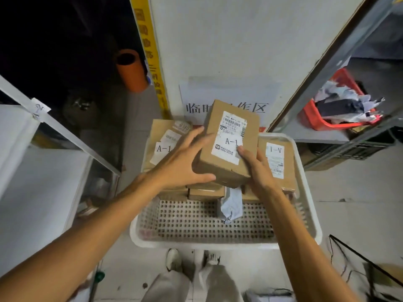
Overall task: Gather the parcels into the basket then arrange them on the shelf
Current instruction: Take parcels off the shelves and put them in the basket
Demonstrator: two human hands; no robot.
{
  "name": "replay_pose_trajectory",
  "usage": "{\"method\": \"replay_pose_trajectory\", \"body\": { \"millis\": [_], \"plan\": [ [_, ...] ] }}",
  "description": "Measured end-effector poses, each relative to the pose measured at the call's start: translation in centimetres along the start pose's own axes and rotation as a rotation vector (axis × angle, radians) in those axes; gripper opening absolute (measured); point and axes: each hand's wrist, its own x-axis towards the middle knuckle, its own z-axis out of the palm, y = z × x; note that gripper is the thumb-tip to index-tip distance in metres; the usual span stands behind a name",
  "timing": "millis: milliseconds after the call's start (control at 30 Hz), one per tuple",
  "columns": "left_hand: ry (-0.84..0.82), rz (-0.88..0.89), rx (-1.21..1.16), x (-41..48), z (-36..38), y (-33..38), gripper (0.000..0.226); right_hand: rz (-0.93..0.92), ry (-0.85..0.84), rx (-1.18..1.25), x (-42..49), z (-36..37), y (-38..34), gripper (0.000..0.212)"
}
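I see A-1 box over basket far end | L hand flat, steadies left side | R hand pinches near corner, label up prob. for sorting

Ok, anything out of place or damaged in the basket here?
One thing: a grey plastic mailer bag lies crumpled in the white perforated plastic basket, apparently wedged between brown cardboard boxes. The box at the right shows its A-1 label upside down. The held A-1 cardboard box looks intact. Nothing looks spilled.
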Motion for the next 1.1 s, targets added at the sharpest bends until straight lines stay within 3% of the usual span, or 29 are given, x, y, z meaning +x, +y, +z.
{"method": "replay_pose_trajectory", "body": {
  "millis": [167,300,400,600,700,833,1100],
  "plan": [
    [0.012,0.082,0.354,2.8,2.1,-2.3,0.072,0.021,0.014,-0.032,4.1,-1.2,1.6,0.073],
    [-0.045,0.092,0.543,3.7,3.5,-4.4,0.071,0.01,-0.023,-0.171,6.4,-0.5,3.4,0.063],
    [-0.124,0.02,0.547,3.5,4.7,-6.1,0.074,0.009,-0.057,-0.31,7.6,0.7,5.1,0.066],
    [-0.118,-0.033,0.496,3.3,5.8,-6.3,0.072,0.085,-0.109,-0.49,8.7,0.0,4.3,0.087],
    [-0.166,-0.063,0.431,2.9,5.3,-5.7,0.066,0.066,-0.097,-0.569,7.2,0.5,2.4,0.071],
    [-0.17,-0.101,0.346,1.8,2.0,-3.9,0.062,-0.104,-0.048,-0.749,3.8,2.2,-0.9,0.058],
    [0.028,-0.214,0.415,-5.1,-9.6,-3.0,0.044,-0.459,-0.347,-1.251,-0.9,12.5,-6.4,0.06]
  ]
}}
